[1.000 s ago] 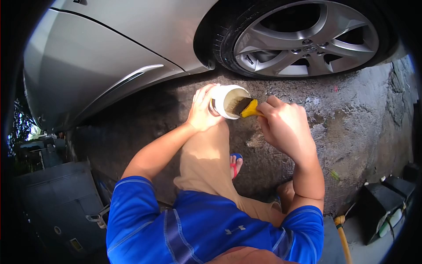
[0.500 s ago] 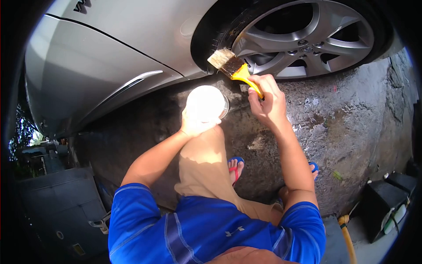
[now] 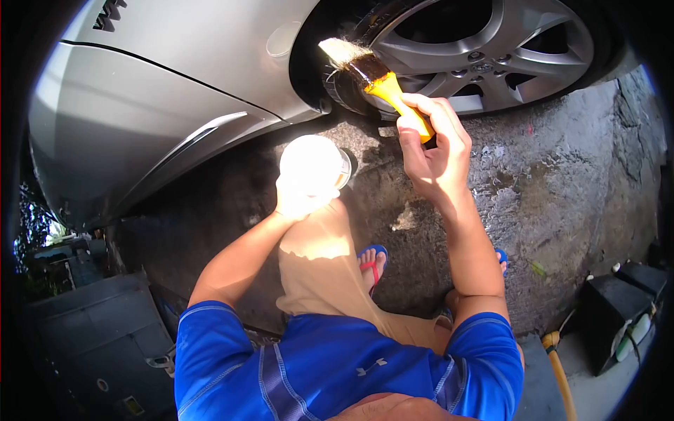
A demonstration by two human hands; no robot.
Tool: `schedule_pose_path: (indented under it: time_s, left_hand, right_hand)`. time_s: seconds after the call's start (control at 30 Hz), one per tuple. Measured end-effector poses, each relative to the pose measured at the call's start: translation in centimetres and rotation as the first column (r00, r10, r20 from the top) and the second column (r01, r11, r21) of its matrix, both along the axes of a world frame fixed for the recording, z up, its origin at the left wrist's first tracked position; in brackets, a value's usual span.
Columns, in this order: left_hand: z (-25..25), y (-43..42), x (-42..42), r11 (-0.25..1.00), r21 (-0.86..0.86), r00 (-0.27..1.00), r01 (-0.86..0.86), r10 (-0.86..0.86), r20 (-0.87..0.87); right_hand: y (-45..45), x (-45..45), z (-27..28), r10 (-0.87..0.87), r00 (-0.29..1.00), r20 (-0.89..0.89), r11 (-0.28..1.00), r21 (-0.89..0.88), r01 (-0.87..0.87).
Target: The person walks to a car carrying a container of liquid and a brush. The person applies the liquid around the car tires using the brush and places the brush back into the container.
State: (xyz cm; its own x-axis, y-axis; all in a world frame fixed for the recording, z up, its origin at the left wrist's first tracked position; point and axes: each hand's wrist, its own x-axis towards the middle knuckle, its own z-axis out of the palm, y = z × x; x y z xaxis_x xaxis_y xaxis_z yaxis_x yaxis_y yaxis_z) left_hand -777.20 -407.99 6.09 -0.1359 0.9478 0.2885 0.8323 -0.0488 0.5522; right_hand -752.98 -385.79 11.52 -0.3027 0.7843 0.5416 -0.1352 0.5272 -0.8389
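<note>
My left hand point(image 3: 303, 200) holds a round white container point(image 3: 309, 165) above my knee; glare washes out its surface, and its inside is hidden. In my right hand point(image 3: 439, 144) is a paintbrush point(image 3: 386, 88) with a yellow handle, a dark ferrule and pale bristles. The bristles point up and left, over the left side of the car's black tire point(image 3: 346, 91); whether they touch it I cannot tell. Right of the brush is the silver alloy wheel point(image 3: 482, 68).
The silver car body point(image 3: 175, 77) fills the upper left. Below lies wet, rough ground point(image 3: 519, 189). A dark case point(image 3: 98, 337) stands at lower left. At lower right are a black container point(image 3: 611, 312) and a yellow hose point(image 3: 559, 375).
The brush has come out of the container and moved up and left to the tire. My left hand has shifted left with the container, whose opening has turned out of view.
</note>
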Motion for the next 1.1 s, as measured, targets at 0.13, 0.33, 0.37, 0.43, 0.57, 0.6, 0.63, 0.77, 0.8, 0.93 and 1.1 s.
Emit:
schedule_pose_path:
  time_s: [0.13,0.33,0.37,0.43,0.57,0.6,0.63,0.77,0.8,0.93,1.1]
  left_hand:
    - [-0.3,-0.1,-0.2,1.000,-0.017,0.998,-0.001,0.000,-0.064]
    - [0.2,0.4,1.3,0.998,0.010,0.991,-0.067,0.066,0.114]
    - [0.0,0.1,1.1,0.997,-0.011,0.991,-0.081,0.081,0.102]
    - [0.0,0.1,1.2,0.996,-0.010,0.990,-0.094,0.094,0.107]
    - [-1.0,-1.0,-0.7,0.989,-0.115,0.973,-0.090,0.112,0.200]
    - [-1.3,-0.8,-0.7,0.989,-0.132,0.981,-0.065,0.088,0.173]
    - [-1.5,-0.8,-0.6,0.988,-0.148,0.987,-0.040,0.062,0.146]
    - [0.1,0.8,0.6,1.000,-0.007,1.000,0.023,-0.023,-0.010]
    - [0.3,1.1,1.0,0.999,0.033,1.000,0.015,-0.015,-0.025]
    - [0.3,0.9,0.8,0.999,0.019,0.999,0.030,-0.029,-0.033]
    - [-0.3,-0.1,0.3,1.000,0.010,0.996,-0.004,0.005,-0.086]
  right_hand:
    - [-1.4,-1.3,-6.0,0.024,0.996,0.089,0.996,-0.088,-0.016]
    - [-3.5,-2.6,-18.9,0.017,0.945,0.326,0.956,-0.282,0.080]
    - [-3.3,-2.5,-21.3,-0.007,0.927,0.375,0.946,-0.299,0.128]
    - [-2.7,-2.0,-24.5,-0.047,0.884,0.465,0.921,-0.322,0.219]
    - [-2.6,-1.0,-21.3,0.114,0.934,0.337,0.888,-0.457,0.057]
    - [-3.0,-0.6,-18.7,0.146,0.964,0.221,0.877,-0.479,-0.023]
    - [-3.5,-1.4,-16.6,0.184,0.979,0.090,0.867,-0.484,-0.119]
    - [-2.7,-2.0,-19.2,0.015,0.976,0.216,0.943,-0.327,0.058]
    - [-2.3,-1.6,-20.9,0.008,0.960,0.281,0.937,-0.337,0.091]
    - [0.2,0.9,-28.6,-0.106,0.834,0.541,0.854,-0.380,0.355]
    - [6.3,5.8,-31.7,-0.286,0.628,0.724,0.688,-0.301,0.660]
